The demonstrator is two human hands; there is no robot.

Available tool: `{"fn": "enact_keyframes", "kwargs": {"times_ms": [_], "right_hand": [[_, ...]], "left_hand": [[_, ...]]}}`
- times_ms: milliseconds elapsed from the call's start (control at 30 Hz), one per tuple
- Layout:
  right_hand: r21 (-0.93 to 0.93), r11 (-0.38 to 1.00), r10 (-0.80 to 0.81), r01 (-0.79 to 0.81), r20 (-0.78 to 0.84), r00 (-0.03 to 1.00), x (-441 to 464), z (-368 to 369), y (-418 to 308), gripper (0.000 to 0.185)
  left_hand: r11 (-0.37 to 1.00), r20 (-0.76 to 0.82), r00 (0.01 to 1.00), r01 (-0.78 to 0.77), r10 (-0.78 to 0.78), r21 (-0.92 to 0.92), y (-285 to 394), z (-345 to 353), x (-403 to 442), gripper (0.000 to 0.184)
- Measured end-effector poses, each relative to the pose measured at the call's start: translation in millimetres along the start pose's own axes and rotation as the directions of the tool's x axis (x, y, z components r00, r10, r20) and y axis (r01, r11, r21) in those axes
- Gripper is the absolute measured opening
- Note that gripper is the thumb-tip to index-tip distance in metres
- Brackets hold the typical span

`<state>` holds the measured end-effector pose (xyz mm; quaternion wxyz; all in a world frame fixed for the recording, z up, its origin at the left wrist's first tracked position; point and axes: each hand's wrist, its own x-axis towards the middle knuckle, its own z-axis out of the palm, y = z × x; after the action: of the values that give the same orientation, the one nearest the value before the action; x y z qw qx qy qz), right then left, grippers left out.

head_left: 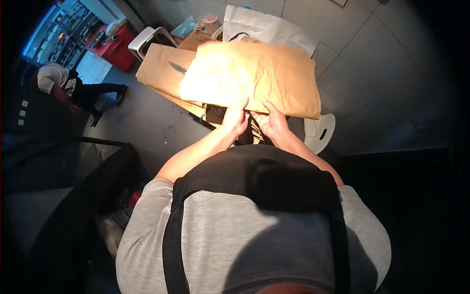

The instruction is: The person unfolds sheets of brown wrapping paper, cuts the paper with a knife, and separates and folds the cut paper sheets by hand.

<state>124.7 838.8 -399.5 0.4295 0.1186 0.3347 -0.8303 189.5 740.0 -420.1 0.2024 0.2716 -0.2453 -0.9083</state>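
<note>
A large stack of brown paper (286,73) lies in front of me, glaring bright on its left half. My left hand (236,118) grips its near edge, thumb on top. Beside it my right hand (273,122) holds the same edge, thumb above and fingers partly hidden underneath. The hands are close together, near the middle of that edge. Further left, more brown paper (159,71) covers the table, and a dark knife blade (177,67) lies on it. The knife's handle is hidden from view.
Behind the brown paper are a white sheet (267,27) and a small tub (210,20). White stools stand at right (320,134) and back left (147,39). A person (61,81) bends over at far left, near a red container (115,49). Tiled wall rises behind.
</note>
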Motion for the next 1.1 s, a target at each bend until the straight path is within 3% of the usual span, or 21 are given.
{"fn": "enact_keyframes", "kwargs": {"times_ms": [67,100,200,267,333,367,467,567,700,733,767,800,867,967,1100], "right_hand": [[-0.176,0.984,0.025,-0.022,0.015,1.000,0.2,-4.4,-2.0,0.022],[-0.235,0.971,-0.033,0.040,0.034,0.999,-3.5,-0.6,-1.6,0.020],[-0.396,0.918,-0.019,0.016,-0.003,1.000,1.5,-8.7,3.9,0.021],[-0.420,0.907,-0.010,0.017,0.020,1.000,2.8,-9.9,6.1,0.023],[-0.450,0.893,-0.011,0.013,0.006,1.000,1.1,-8.7,2.6,0.023],[-0.439,0.898,-0.020,0.022,0.009,1.000,3.6,-11.5,-5.8,0.023],[-0.439,0.897,-0.059,0.052,-0.002,0.998,0.0,-7.0,-17.9,0.022],[-0.454,0.889,-0.067,0.062,0.005,0.998,2.5,-10.6,-20.5,0.022],[-0.480,0.872,-0.093,0.091,0.019,0.995,9.2,-17.5,-29.6,0.020],[-0.484,0.870,-0.102,0.097,0.015,0.995,14.3,-24.2,-33.1,0.019],[-0.278,0.957,-0.070,0.086,0.066,0.995,25.9,-38.4,-26.4,0.017],[-0.327,0.944,-0.021,-0.036,-0.170,0.985,7.0,-12.5,-21.7,0.014],[-0.252,0.964,-0.091,0.082,-0.021,0.996,-10.0,7.8,-5.2,0.015],[-0.290,0.957,-0.015,0.019,0.017,1.000,2.7,-9.2,-18.4,0.019],[-0.398,0.915,-0.074,0.056,-0.031,0.997,-16.3,-4.6,-28.6,0.024]], "left_hand": [[0.996,-0.090,0.996,0.019,-0.011,0.084,-6.7,1.7,-12.9,0.028],[0.993,-0.041,0.999,0.005,-0.001,0.114,-11.3,-0.2,-12.3,0.026],[0.973,-0.064,0.998,0.016,-0.002,0.231,-13.8,-2.9,-9.0,0.022],[0.991,-0.088,0.993,0.084,-0.074,0.105,-2.4,-4.2,-14.4,0.014],[0.979,-0.274,0.953,-0.081,0.131,0.189,8.4,-12.6,-11.0,0.015],[0.972,-0.261,0.946,-0.147,0.193,0.184,9.0,-20.3,-5.2,0.017],[0.964,-0.332,0.910,-0.201,0.250,0.176,36.6,-50.5,-2.8,0.012],[0.916,-0.170,0.925,-0.284,0.339,0.282,60.1,-91.7,-9.6,0.015],[0.915,-0.046,0.994,-0.071,0.097,0.397,84.6,-72.5,-33.1,0.015],[0.901,-0.023,0.995,-0.080,0.099,0.426,77.3,-67.7,-33.7,0.015],[0.885,-0.004,0.995,-0.085,0.098,0.457,67.7,-62.4,-36.2,0.015],[0.868,0.017,0.995,-0.094,0.099,0.488,58.1,-55.3,-39.4,0.015],[0.868,-0.026,0.984,-0.143,0.177,0.476,25.0,-32.9,-45.2,0.014],[0.801,0.050,0.970,-0.226,0.238,0.554,9.6,-1.4,-55.5,0.014],[0.794,0.119,0.960,-0.277,0.254,0.541,26.2,1.3,-64.3,0.014]]}}
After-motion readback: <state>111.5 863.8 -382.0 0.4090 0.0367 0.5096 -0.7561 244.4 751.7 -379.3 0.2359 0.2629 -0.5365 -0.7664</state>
